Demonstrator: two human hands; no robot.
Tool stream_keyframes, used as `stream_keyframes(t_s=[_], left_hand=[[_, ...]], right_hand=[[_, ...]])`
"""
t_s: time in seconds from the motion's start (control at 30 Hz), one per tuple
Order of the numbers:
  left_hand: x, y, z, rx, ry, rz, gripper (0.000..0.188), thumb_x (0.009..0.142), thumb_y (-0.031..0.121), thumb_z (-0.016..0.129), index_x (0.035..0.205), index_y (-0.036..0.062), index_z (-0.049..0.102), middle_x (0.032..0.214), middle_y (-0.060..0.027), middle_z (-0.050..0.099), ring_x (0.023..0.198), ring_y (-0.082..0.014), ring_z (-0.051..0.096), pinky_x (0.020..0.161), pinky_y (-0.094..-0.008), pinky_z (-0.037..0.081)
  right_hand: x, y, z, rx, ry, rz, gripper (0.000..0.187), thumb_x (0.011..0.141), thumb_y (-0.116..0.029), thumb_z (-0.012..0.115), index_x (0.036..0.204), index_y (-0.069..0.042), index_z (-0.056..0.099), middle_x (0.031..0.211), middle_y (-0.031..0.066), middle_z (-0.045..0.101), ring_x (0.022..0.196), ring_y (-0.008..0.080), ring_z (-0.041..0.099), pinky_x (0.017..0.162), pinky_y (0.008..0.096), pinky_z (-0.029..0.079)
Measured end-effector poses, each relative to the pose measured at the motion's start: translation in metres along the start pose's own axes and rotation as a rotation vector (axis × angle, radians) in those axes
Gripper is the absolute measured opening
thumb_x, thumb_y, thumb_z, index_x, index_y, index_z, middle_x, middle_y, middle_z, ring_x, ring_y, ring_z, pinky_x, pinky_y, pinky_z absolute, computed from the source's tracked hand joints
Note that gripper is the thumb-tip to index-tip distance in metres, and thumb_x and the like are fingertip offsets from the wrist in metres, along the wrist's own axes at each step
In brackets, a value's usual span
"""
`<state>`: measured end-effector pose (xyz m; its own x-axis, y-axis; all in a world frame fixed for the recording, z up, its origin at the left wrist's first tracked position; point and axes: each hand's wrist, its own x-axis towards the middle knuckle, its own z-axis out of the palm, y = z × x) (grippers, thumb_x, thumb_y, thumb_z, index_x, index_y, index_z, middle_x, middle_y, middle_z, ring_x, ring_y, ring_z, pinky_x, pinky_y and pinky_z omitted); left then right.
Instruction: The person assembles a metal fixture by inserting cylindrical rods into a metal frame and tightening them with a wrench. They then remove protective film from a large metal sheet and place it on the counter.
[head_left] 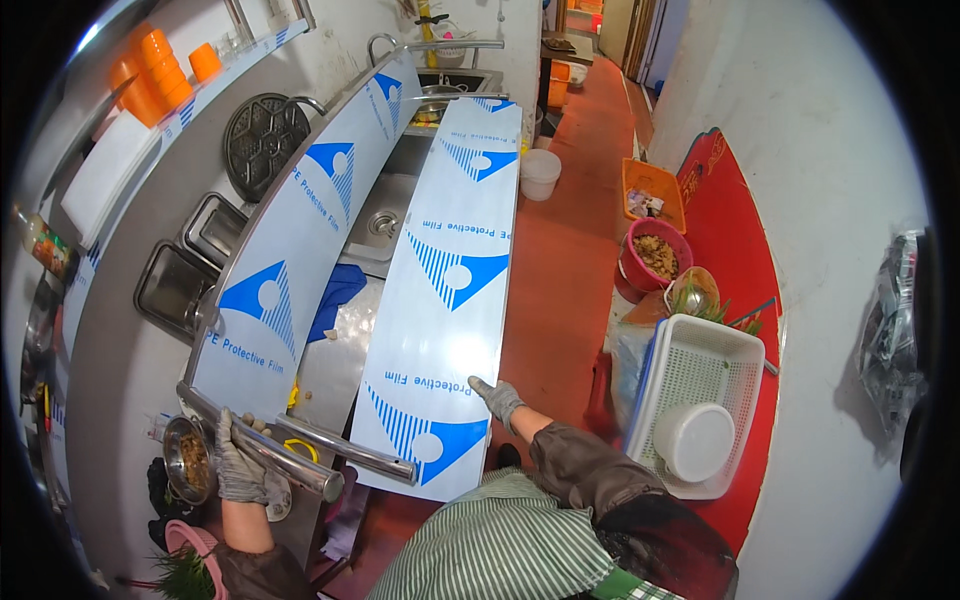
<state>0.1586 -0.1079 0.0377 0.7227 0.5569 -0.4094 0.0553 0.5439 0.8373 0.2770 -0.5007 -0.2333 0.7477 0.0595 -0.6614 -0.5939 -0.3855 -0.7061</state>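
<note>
A two-tier steel shelf rack lies across the sink counter. Its left panel point(310, 195) stands tilted, and its right panel point(435, 320) faces up; both carry white-and-blue protective film. Steel tubes stick out at their near ends. My left hand point(240, 468), in a grey work glove, is closed around the near steel tube point(290, 460) at the left panel's corner. With a matching glove, my right hand point(498, 402) grips the right panel's outer edge, thumb on top and fingers hidden beneath.
Behind the panels shows a sink point(380, 222) with a blue cloth point(338, 300). A pan of food point(188, 458) sits by my left hand. Along the right wall stand a white basket point(745, 410), a pink bucket point(640, 275) and an orange crate point(652, 185). A white tub point(540, 175) stands on the red floor.
</note>
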Motion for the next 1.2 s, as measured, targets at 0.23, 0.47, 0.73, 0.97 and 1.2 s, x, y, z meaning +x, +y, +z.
stream_keyframes(t_s=[0.23,0.47,0.73,0.97,1.2], left_hand=[[0.006,-0.022,-0.054,-0.077,-0.176,0.317,0.076,0.087,0.055,0.053,0.141,0.0056,0.03,0.139,-0.0154,0.033,0.119,-0.0246,0.042,0.094,-0.0375,0.043],[-0.037,-0.166,-0.12,-0.231,-0.446,-0.316,0.02,0.087,0.03,0.062,0.087,0.0103,0.059,0.082,-0.0056,0.059,0.074,-0.0191,0.058,0.067,-0.0312,0.048],[-0.069,-0.232,-0.055,0.489,-0.372,-0.113,0.014,0.091,0.013,0.058,0.102,0.0066,0.053,0.081,-0.0012,0.056,0.065,-0.0107,0.051,0.058,-0.0248,0.047],[-0.089,-0.213,0.019,1.202,-0.315,0.486,0.025,0.083,0.017,0.063,0.103,0.0021,0.057,0.094,-0.0129,0.06,0.08,-0.0226,0.058,0.075,-0.0357,0.048],[-0.034,-0.227,0.158,1.303,-0.139,0.679,0.044,0.083,0.026,0.063,0.118,0.0021,0.053,0.119,-0.0205,0.054,0.109,-0.034,0.052,0.094,-0.0417,0.042]], right_hand=[[-0.013,-0.009,0.002,0.036,0.04,-0.066,0.071,0.079,-0.06,0.06,0.108,0.005,0.063,0.1,0.0196,0.065,0.092,0.0293,0.063,0.08,0.0366,0.049],[-0.036,-0.02,-0.003,0.051,0.058,-0.054,0.081,0.076,-0.064,0.061,0.104,0.012,0.06,0.093,0.0241,0.063,0.087,0.0304,0.062,0.076,0.0385,0.05],[-0.008,-0.007,0.001,-0.058,0.067,0.041,0.089,0.073,-0.07,0.058,0.105,0.014,0.058,0.094,0.0267,0.061,0.089,0.0347,0.06,0.075,0.0423,0.05],[0.003,0.006,0.003,0.003,0.008,-0.034,0.085,0.075,-0.068,0.057,0.11,0.009,0.059,0.106,0.027,0.062,0.104,0.0368,0.059,0.087,0.0398,0.046],[-0.002,0.006,-0.006,0.029,-0.114,-0.208,0.066,0.08,-0.06,0.06,0.106,0.001,0.065,0.1,0.0189,0.066,0.097,0.0295,0.062,0.086,0.0365,0.046]])
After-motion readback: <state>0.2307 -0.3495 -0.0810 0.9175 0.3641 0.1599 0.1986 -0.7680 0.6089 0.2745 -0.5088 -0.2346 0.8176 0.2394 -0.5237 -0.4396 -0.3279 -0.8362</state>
